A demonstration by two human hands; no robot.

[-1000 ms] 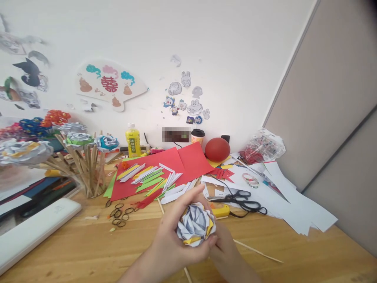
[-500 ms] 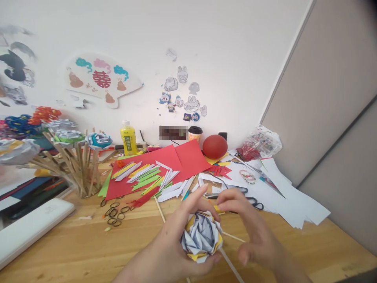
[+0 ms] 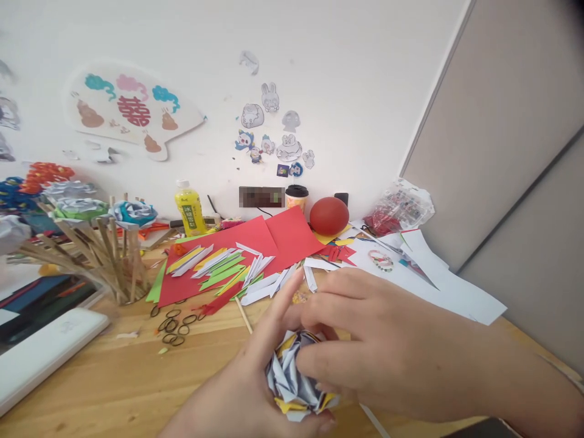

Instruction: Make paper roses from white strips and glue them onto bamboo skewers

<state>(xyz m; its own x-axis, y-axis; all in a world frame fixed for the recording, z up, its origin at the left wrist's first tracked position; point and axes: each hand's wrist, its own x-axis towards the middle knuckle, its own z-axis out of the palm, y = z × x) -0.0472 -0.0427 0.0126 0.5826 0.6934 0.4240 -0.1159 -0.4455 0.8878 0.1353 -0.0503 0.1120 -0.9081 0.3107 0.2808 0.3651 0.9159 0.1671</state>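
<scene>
A folded paper flower [image 3: 288, 378], white with yellow edges, sits in the lower middle of the head view. My left hand [image 3: 246, 380] is wrapped round it from the left, with the thumb below and the fingers behind. Across its top and right side lies my right hand [image 3: 369, 340], its bent fingers closed on the petals. That hand hides the flower's right part, and the exact fingertip contact at the back is out of sight. A pale strip [image 3: 373, 420] shows beneath my right hand.
Behind my hands, folded paper strips [image 3: 228, 271] lie on red sheets [image 3: 292, 234]. Black rubber bands [image 3: 176, 325] are scattered to the left. A cup of wooden sticks [image 3: 132, 277] and a white case [image 3: 50, 359] stand further left. White paper [image 3: 447, 298] covers the right side.
My right hand has come in from the right and closed onto the flower. The flower, in my left hand, appears slightly further left, and the whole view has shifted a little.
</scene>
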